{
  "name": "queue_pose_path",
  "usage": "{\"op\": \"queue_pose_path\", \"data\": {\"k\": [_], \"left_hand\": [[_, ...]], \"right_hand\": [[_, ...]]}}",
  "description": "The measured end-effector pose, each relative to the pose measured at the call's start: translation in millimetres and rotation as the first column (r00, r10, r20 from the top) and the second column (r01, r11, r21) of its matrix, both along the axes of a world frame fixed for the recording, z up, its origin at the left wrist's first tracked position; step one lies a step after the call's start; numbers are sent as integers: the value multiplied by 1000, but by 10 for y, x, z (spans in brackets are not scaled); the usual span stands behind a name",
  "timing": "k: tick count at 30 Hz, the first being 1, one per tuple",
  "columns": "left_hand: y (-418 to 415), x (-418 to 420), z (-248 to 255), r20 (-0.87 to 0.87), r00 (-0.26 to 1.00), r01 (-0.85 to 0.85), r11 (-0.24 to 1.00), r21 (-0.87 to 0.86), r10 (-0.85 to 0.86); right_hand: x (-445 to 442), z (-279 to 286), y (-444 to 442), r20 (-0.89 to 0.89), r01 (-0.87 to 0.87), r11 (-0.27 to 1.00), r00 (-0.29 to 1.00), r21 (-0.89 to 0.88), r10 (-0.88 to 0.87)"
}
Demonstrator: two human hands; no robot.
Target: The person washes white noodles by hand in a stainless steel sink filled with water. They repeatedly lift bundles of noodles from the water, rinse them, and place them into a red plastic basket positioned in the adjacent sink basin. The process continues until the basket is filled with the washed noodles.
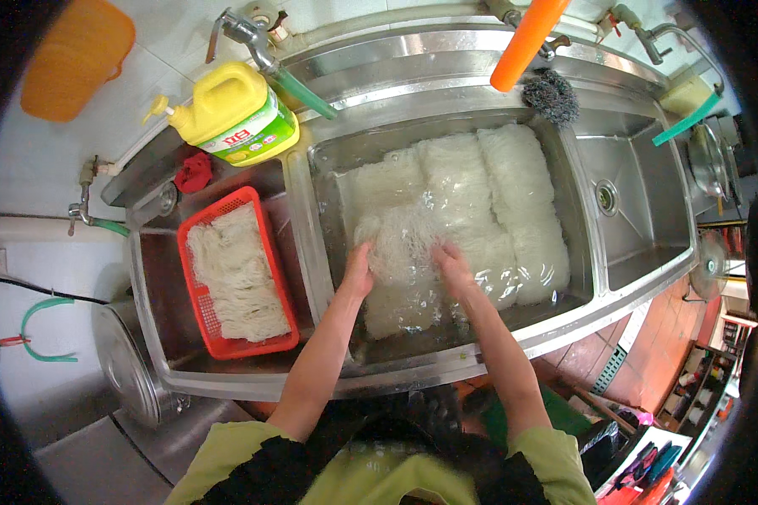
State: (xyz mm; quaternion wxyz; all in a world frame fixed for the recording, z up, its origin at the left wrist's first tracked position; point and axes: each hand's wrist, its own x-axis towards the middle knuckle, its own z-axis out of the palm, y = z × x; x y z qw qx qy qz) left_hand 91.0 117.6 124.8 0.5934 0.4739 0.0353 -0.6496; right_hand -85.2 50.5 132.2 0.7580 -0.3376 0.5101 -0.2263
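Water and blocks of pale rice vermicelli (518, 164) fill much of the middle steel sink basin (581, 252). Between my two hands is a loose clump of vermicelli (404, 243), partly at the water surface. My left hand (359, 268) grips its left side, fingers partly hidden by strands. My right hand (451, 265) holds the right side and is slightly blurred. In the left basin, a red plastic basket (284, 309) holds more drained-looking vermicelli (240, 278).
A yellow detergent jug (227, 113) stands behind the left basin, near a red cloth (194, 173). Green hoses hang from taps, one hose (303, 91) by the jug. A wire scourer (551, 96) and an orange tube (524, 50) are at the back. The right basin (638, 221) has a drain.
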Motion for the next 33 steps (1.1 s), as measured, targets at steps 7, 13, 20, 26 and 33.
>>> {"op": "queue_pose_path", "data": {"k": [7,13,20,26,33], "left_hand": [[-141,110,-184,379,837,311,914,260,-393],[-104,-7,167,106,798,589,805,70,-593],[58,323,871,55,398,885,367,-288,-916],[-11,671,1425,65,554,773,484,-409,-830],[192,559,1401,63,931,364,904,-223,-359]], "right_hand": [[488,-203,284,-627,-462,671,779,-580,-5],[517,690,668,-838,-701,533,545,-474,-29],[510,1641,243,-513,-613,410,790,-676,335],[630,1370,280,480,-346,935,834,72,272],[1026,1515,610,-328,-300,845,931,-443,158]]}}
